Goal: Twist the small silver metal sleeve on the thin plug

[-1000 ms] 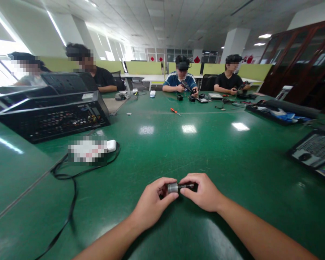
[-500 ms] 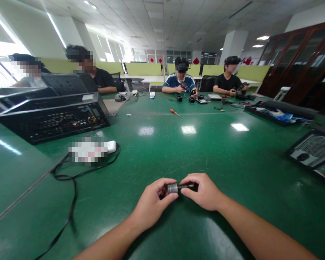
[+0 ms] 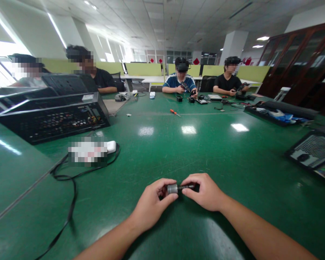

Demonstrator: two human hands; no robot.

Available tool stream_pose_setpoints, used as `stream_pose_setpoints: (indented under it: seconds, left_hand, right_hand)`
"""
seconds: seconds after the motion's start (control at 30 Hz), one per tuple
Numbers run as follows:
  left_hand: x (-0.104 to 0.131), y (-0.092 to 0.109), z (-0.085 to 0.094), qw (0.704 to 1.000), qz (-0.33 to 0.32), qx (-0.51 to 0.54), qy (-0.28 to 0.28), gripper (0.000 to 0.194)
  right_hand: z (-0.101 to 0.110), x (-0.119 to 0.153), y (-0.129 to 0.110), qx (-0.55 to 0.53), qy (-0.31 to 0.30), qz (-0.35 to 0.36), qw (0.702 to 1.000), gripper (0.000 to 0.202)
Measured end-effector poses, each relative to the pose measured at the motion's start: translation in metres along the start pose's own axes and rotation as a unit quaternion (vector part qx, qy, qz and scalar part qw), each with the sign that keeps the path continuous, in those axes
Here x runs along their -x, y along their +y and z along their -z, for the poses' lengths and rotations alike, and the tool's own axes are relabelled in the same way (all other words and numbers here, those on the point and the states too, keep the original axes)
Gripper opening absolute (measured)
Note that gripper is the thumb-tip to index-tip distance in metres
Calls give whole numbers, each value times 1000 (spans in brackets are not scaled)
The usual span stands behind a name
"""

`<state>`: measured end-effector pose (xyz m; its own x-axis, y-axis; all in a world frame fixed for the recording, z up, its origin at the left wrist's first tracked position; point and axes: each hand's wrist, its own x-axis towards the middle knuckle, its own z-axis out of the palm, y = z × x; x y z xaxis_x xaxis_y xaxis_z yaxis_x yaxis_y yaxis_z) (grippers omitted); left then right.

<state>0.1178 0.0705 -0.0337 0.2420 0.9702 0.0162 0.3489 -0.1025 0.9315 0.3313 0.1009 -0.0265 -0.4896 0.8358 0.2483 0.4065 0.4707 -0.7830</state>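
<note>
Two hands meet on one small part: a silver metal sleeve (image 3: 172,188) with a dark bit (image 3: 186,186) standing out of its right end, held low over the green table (image 3: 178,151) just in front of me. My left hand (image 3: 151,204) pinches the sleeve between thumb and fingers, and my right hand (image 3: 204,191) pinches the dark bit in the same way. I judge the two pieces are already joined or nearly joined, but how deep the bit sits I cannot tell, so the seating may be not finished. Further out I count one black cable (image 3: 70,180) by a white adapter (image 3: 111,146), one open computer case (image 3: 51,115) at the left, one orange screwdriver (image 3: 174,112) in the middle, and four people sitting at the far side.
</note>
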Motion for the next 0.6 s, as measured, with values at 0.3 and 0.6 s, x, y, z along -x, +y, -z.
stream_pose_setpoints:
  seconds: [0.3,0.6]
  left_hand:
    - [0,2,0,1000,-4,-6,0,30]
    - [0,3,0,1000,0,8,-2,30]
  right_hand:
    - [1,0,0,3,-1,2,1000,12]
    - [3,0,1,1,-6,-3,1000,13]
